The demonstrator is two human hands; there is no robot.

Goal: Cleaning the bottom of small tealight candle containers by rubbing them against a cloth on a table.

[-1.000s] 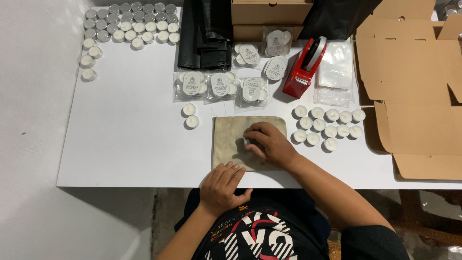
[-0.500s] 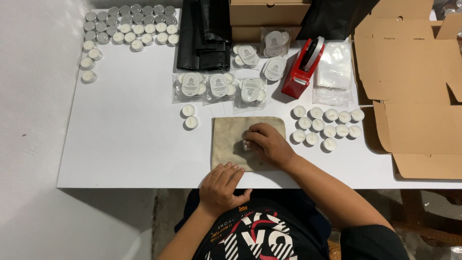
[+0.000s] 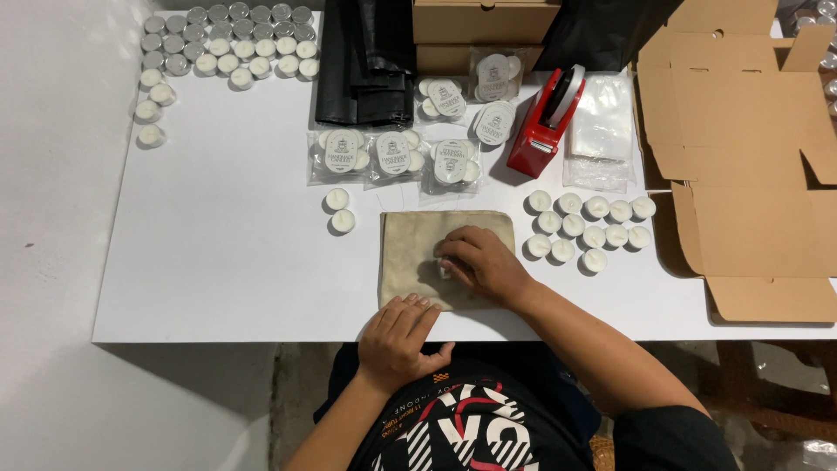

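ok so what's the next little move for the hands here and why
Probably lift the right hand with the small white candle under its fingertips and set it down clear of the cloth. That hand presses on the beige cloth, while the left hand pins the cloth's near edge at the table rim. Loose candles lie just to the right.

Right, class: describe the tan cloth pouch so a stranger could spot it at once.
Start at the white table and go to its near edge, in front of the person. The tan cloth pouch lies flat there under the right hand; it is the only fabric item among tealights.
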